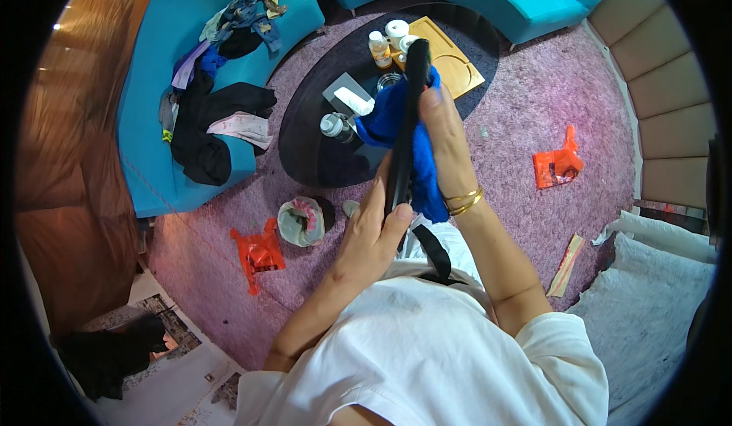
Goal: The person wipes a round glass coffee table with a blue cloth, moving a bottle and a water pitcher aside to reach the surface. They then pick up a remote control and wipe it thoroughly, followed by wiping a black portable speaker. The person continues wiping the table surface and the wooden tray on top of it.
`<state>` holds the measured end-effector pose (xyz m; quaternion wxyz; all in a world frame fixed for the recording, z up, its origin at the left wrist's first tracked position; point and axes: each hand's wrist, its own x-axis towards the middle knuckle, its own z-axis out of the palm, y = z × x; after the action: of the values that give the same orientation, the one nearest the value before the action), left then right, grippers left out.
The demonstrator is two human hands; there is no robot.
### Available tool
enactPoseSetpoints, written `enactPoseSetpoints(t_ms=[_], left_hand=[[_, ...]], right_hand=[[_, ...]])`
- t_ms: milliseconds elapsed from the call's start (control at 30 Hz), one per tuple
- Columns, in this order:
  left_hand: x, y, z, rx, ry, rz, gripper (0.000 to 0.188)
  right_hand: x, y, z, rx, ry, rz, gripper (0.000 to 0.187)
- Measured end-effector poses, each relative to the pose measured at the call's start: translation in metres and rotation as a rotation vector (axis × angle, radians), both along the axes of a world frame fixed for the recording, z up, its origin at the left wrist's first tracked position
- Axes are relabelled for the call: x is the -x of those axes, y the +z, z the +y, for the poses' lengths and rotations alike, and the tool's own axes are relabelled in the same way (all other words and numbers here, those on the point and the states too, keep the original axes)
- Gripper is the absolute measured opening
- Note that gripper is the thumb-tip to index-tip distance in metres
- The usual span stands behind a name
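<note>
My left hand (372, 231) grips the lower end of a long flat black object (406, 121), held up edge-on in front of me. My right hand (444, 140) presses a blue cloth (389, 117) against the object's upper part; the cloth wraps both sides of it and hangs down to about its lower end. Gold bangles sit on my right wrist. Both hands are over a dark oval glass table (305, 151).
The table holds a wooden tray (454, 67), bottles (379, 48), a white jar and a grey box. A teal curved sofa (152, 67) carries a heap of clothes (221, 98). Orange plastic bags (558, 165) and a small bin (300, 221) lie on the purple carpet.
</note>
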<state>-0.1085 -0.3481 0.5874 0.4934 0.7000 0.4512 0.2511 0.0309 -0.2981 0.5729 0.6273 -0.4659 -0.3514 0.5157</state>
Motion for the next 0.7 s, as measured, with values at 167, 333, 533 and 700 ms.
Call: enactPoseSetpoints(t_ms=[167,333,533,700], left_hand=[[0.01,-0.005,-0.002,0.492,-0.005,-0.499,0.059],[0.009,-0.001,0.003,0.684,-0.104,-0.774,0.063],[0.005,-0.013,0.002,0.804,-0.091,-0.856,0.065],[0.004,-0.024,-0.002,1.092,-0.146,-1.073,0.066]], right_hand=[[-0.008,-0.004,-0.001,0.219,0.083,0.443,0.051],[-0.013,-0.007,0.001,0.161,0.044,0.989,0.055],[-0.025,0.003,0.006,0.046,0.153,1.018,0.074],[-0.026,-0.021,0.012,-0.09,0.213,1.061,0.077]])
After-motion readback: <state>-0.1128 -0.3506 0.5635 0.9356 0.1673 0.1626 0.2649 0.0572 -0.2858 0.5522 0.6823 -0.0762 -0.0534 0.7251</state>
